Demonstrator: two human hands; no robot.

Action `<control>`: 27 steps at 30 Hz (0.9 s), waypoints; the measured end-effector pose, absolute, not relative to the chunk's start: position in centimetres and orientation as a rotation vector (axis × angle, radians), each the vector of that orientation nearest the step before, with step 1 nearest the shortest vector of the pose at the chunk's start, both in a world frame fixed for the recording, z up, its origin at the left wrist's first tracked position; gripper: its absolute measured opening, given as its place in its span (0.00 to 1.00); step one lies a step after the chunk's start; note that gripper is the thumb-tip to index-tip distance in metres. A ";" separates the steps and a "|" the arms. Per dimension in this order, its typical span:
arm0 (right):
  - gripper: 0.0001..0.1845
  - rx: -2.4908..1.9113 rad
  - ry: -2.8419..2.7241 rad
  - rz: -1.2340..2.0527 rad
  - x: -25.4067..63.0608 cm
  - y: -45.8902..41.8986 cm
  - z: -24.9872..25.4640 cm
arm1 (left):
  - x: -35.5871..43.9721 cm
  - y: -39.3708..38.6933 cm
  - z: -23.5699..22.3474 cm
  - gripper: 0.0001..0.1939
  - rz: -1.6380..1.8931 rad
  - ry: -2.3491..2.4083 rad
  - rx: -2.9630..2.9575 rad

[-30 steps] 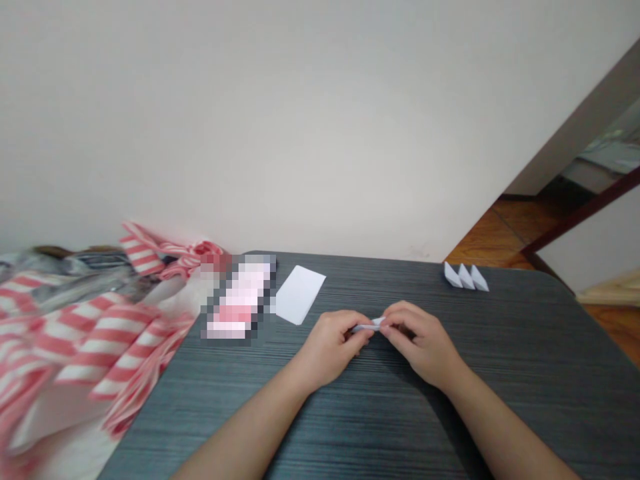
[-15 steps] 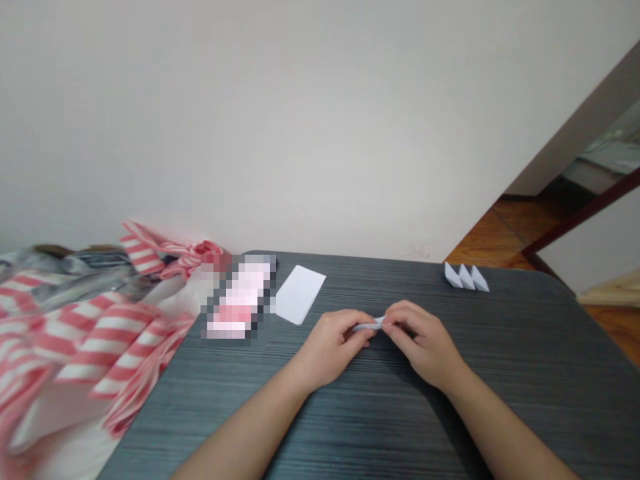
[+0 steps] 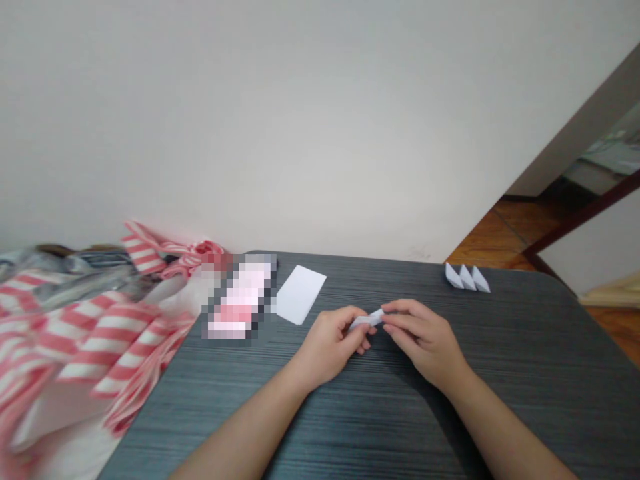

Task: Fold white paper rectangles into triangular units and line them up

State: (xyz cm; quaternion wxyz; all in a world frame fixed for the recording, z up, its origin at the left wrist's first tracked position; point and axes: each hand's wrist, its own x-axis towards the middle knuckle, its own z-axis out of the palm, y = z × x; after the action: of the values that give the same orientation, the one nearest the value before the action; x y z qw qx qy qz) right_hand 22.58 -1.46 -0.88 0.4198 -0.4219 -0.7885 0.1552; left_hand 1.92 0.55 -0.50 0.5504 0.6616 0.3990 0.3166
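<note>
My left hand pinches a small folded strip of white paper between thumb and fingers, above the dark table. The strip slants up to the right, with its left end partly hidden by my thumb and fingers. At its right end, my right hand has its index and middle fingertips against the paper, the thumb slightly apart below. Flat white paper sheets lie left of my hands. Several pointed folded paper pieces stand in a row at the far right.
A blurred-out phone-like object lies at the table's left edge. Beyond it are heaped red-and-white striped fabric and other cloth. A pale wall rises behind the dark wood-grain table; wooden floor shows at the right.
The folded paper has tilted, its right end now higher. My right fingers have loosened and spread, with the thumb off the paper, uncovering more of it. The left hand keeps its hold.
</note>
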 end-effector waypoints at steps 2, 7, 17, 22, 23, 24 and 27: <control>0.12 -1.052 -1.989 0.389 22.6 -1.4 -1.0 | 1.9 0.5 -0.5 0.11 0.761 0.946 1.566; 0.11 -1.073 -1.978 0.432 22.5 -1.4 -1.0 | 1.9 0.6 -0.7 0.12 0.792 0.976 1.623; 0.06 -1.162 -1.954 0.526 22.4 -1.3 -1.2 | 1.8 0.7 -1.1 0.11 0.816 0.971 1.814; 0.06 -1.169 -1.952 0.531 22.1 -1.2 -0.8 | 1.8 0.6 -1.1 0.11 0.832 0.940 1.857; 0.07 -1.170 -1.953 0.536 22.1 -1.2 -0.8 | 1.8 0.6 -1.0 0.11 0.835 0.938 1.863; 0.07 -1.169 -1.954 0.544 22.1 -1.2 -0.8 | 1.8 0.7 -1.0 0.11 0.839 0.938 1.870; 0.07 -1.161 -1.953 0.567 22.0 -1.2 -0.8 | 1.8 0.7 -0.9 0.11 0.840 0.937 1.893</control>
State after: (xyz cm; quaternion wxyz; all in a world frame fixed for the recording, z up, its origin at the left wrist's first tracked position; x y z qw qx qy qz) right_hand 22.04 -1.19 -0.81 0.3894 -0.4569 -0.7681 0.2230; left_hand 1.77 0.69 -0.91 0.4208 0.7555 0.3738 0.3351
